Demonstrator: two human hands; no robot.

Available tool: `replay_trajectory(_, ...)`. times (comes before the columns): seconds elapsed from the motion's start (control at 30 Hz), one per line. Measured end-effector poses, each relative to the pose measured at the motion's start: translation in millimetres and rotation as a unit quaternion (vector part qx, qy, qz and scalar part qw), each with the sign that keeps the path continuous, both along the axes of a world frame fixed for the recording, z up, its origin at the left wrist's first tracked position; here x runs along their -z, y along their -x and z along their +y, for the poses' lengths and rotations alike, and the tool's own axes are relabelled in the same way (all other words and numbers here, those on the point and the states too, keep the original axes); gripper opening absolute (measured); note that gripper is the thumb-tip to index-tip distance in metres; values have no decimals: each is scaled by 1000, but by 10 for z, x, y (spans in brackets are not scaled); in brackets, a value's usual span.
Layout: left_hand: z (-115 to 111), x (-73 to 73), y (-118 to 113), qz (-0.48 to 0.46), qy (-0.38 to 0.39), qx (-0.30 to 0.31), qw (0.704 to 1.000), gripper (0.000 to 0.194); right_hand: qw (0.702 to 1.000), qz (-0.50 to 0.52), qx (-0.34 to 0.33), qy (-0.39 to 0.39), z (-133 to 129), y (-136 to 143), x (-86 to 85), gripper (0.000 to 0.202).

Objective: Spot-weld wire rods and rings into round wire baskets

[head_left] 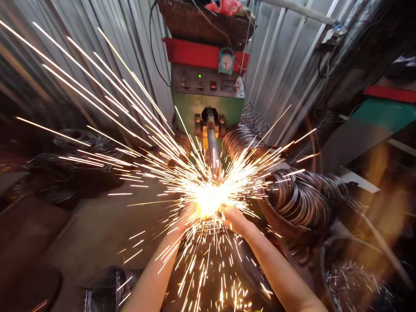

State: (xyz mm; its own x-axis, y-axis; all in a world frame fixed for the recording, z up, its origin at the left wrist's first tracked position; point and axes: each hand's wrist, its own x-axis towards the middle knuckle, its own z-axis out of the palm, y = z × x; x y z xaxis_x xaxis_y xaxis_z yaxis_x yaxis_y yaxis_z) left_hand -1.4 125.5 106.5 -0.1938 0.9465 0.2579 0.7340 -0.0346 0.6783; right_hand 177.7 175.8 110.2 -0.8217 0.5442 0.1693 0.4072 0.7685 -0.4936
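Note:
A burst of sparks [209, 201] glares beneath the rod-shaped electrode [212, 145] of a green spot-welding machine [185, 104]. Just below the glare, a small wire grid [209, 226] shows in part. My right hand [232, 216] is curled closed at the grid's right side. On the other side my left hand [187, 215] grips at the grid's left edge, its fingers mostly washed out by the light. The point where electrode and wire meet is hidden by the glare.
Bundles of wire rings [300, 199] lie at the right, and another wire bundle [243, 141] sits beside the machine. A bin of metal scraps [357, 281] stands at lower right. A small clock [226, 60] hangs on the machine's red top. Corrugated metal walls [130, 52] rise behind.

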Motion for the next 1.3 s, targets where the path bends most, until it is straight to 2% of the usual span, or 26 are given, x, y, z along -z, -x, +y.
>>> replay_trajectory(0.23, -55, -35, -24, 75, 24, -16, 997, 84, 1000, 4, 5, -20, -16, 5, 92, 38)
replay_trajectory(0.4, -25, 26, -13, 45, 52, 4, 998, 81, 999, -26, 4, -23, 29, 2, 11, 33)
replay_trajectory(0.5, -47, 24, -34, 67, 34, -12, 997, 82, 999, 26, -8, 31, 82, 14, -25, 27)
replay_trajectory(0.57, -61, 0, -48, 84, 26, -9, 996, 84, 994, 65, 6, 90, 100, 38, -18, 24)
replay_trajectory(0.7, -52, -38, -64, 101, 29, -1, 994, 84, 971, 120, 108, 174, 60, 130, 63, 19)
replay_trajectory(0.8, -44, -41, -79, 116, 22, -2, 993, 83, 962, 143, 155, 175, 5, 186, 124, 23)
replay_trajectory(0.97, -69, -54, -80, 113, 14, -6, 994, 85, 959, 147, 155, 188, -17, 165, 85, 27)
replay_trajectory(1.17, -65, -74, -92, 107, 35, 4, 994, 83, 982, 25, 173, 75, -8, 141, -85, 30)
replay_trajectory(1.3, -103, -92, -136, 121, 12, -10, 993, 83, 979, 63, 138, 133, -13, 157, -107, 31)
